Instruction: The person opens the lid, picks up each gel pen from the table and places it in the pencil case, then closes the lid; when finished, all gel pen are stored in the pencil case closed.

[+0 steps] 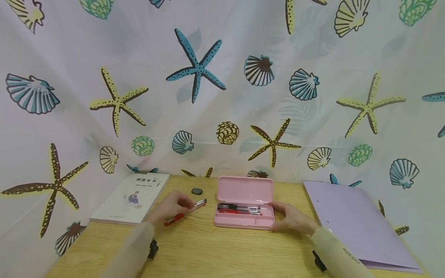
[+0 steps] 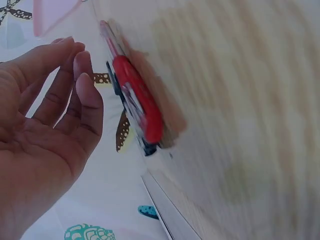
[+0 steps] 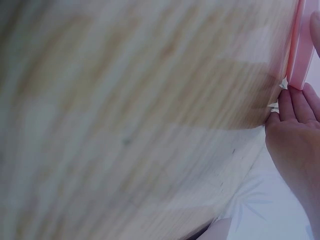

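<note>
A pink pencil case [image 1: 233,221] lies with its lid up on the wooden table, with several black and red pens [image 1: 240,209] in its rear compartment. My right hand [image 1: 290,218] holds the case's right end, fingers at the back corner and thumb at the front. In the right wrist view, fingertips touch the case's edge [image 3: 301,55]. My left hand [image 1: 171,206] is over a small bunch of pens [image 1: 175,219] left of the case. The left wrist view shows loosely bent fingers beside the red-capped pen [image 2: 137,97], with a gap between; a dark-tipped pen lies against it.
A white book [image 1: 118,200] lies at the left, and a small dark grey oval object [image 1: 196,191] near the back. To the right is a lilac folder [image 1: 358,220]. Behind the table [image 1: 215,251] hangs a cloth [image 1: 229,104] printed with starfish and shells.
</note>
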The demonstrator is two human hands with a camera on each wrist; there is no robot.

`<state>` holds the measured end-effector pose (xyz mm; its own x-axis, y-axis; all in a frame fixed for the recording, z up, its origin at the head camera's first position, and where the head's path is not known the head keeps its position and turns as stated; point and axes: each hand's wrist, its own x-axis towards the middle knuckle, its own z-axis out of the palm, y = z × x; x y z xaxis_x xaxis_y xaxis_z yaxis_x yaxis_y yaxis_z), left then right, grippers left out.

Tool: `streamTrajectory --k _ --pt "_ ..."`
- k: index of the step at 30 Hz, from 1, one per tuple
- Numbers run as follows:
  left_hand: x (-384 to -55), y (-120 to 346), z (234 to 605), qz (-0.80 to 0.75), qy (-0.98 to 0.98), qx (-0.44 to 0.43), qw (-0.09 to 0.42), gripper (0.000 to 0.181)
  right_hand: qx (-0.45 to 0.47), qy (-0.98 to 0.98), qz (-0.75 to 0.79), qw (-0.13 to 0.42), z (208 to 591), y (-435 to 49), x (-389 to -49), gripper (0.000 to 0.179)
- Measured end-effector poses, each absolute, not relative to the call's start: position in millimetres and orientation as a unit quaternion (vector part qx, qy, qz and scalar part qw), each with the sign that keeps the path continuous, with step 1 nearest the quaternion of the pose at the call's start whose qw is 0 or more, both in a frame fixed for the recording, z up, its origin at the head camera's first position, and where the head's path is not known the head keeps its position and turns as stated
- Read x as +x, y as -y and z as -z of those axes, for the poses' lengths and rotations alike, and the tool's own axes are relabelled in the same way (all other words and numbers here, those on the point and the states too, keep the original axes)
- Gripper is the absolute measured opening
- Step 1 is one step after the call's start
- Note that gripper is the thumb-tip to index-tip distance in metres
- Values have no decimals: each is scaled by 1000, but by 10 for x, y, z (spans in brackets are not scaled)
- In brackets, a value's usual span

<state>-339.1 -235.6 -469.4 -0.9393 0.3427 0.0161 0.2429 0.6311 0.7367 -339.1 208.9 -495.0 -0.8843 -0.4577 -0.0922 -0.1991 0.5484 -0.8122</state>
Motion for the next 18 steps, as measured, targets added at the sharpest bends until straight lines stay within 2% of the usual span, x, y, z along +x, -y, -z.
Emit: streamTrajectory --k 18 --pt "-3340 2470 4723 -345 -913 191 102 22 -196 -866 435 149 4941 -2092 -3379 88"
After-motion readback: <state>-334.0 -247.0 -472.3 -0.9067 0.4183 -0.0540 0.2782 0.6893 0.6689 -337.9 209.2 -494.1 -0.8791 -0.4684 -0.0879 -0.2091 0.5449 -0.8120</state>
